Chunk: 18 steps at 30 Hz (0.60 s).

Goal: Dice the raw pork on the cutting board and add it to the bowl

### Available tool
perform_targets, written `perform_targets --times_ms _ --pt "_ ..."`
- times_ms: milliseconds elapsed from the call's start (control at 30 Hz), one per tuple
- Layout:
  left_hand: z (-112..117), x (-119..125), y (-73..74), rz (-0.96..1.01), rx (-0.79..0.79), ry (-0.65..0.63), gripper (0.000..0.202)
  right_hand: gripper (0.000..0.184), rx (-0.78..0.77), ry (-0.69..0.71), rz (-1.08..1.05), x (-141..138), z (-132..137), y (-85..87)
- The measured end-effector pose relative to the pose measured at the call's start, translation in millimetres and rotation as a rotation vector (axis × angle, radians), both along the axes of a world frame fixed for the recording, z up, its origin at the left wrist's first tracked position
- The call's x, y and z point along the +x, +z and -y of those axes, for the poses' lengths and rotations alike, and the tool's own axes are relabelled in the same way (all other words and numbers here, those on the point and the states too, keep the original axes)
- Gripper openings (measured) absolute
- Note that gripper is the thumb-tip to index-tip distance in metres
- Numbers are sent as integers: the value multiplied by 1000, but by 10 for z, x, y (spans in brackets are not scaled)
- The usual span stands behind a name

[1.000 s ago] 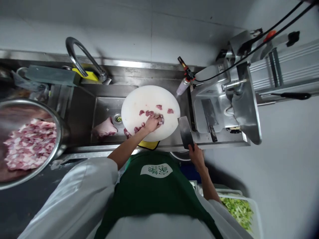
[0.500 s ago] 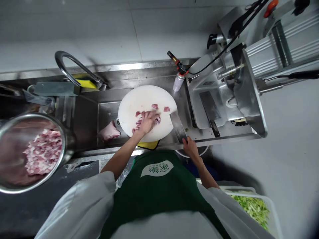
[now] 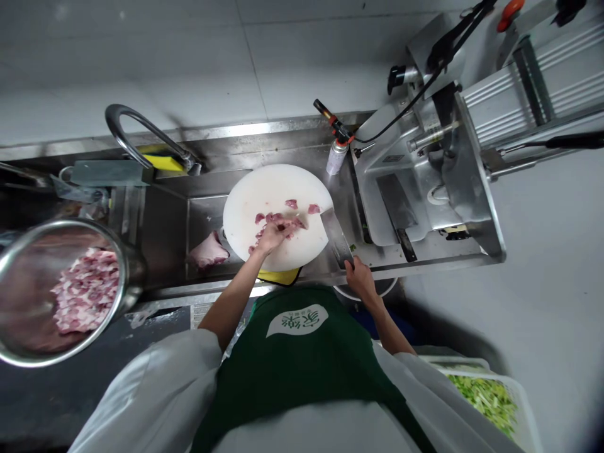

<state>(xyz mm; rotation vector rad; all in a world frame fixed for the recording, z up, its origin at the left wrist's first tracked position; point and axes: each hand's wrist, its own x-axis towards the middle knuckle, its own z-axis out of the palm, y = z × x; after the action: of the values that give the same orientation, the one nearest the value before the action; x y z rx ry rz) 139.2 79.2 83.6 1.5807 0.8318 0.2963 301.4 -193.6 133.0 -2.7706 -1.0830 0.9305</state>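
A round white cutting board [image 3: 302, 179] lies across the sink with several small pieces of raw meat [image 3: 291, 204] on it. My left hand [image 3: 274, 236] is closed over the board, thumb and fingers bent together round a piece of meat [image 3: 299, 222] at the fingertips. More cut meat lies around and partly under this hand. At the board's right edge, my right hand [image 3: 361, 278] grips the handle of a cleaver [image 3: 336, 236], whose blade rests flat with its tip end on the board.
A metal pot [image 3: 123, 277] of cut meat stands at left. One larger meat chunk [image 3: 210, 250] sits in the sink below the faucet [image 3: 141, 129]. To the right are a blow torch [image 3: 336, 157], a second cleaver [image 3: 396, 204] and a slicing machine [image 3: 476, 182].
My left hand has shifted slightly left and its spread fingers have drawn together round a meat piece. My right hand and the cleaver stay nearly in place.
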Motion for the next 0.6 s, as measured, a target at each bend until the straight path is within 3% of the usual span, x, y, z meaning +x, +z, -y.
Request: perform_targets --times_ms 233,433,600 --pt "453 -594 -309 -255 -58 335 34 29 -48 190 -3 -164 -101 180" --pt "615 -654 -471 -183 -131 509 38 35 -104 319 11 -466 -378 362" --pt "672 -682 -498 -150 -138 517 36 31 -112 390 -37 -585 -533 376"
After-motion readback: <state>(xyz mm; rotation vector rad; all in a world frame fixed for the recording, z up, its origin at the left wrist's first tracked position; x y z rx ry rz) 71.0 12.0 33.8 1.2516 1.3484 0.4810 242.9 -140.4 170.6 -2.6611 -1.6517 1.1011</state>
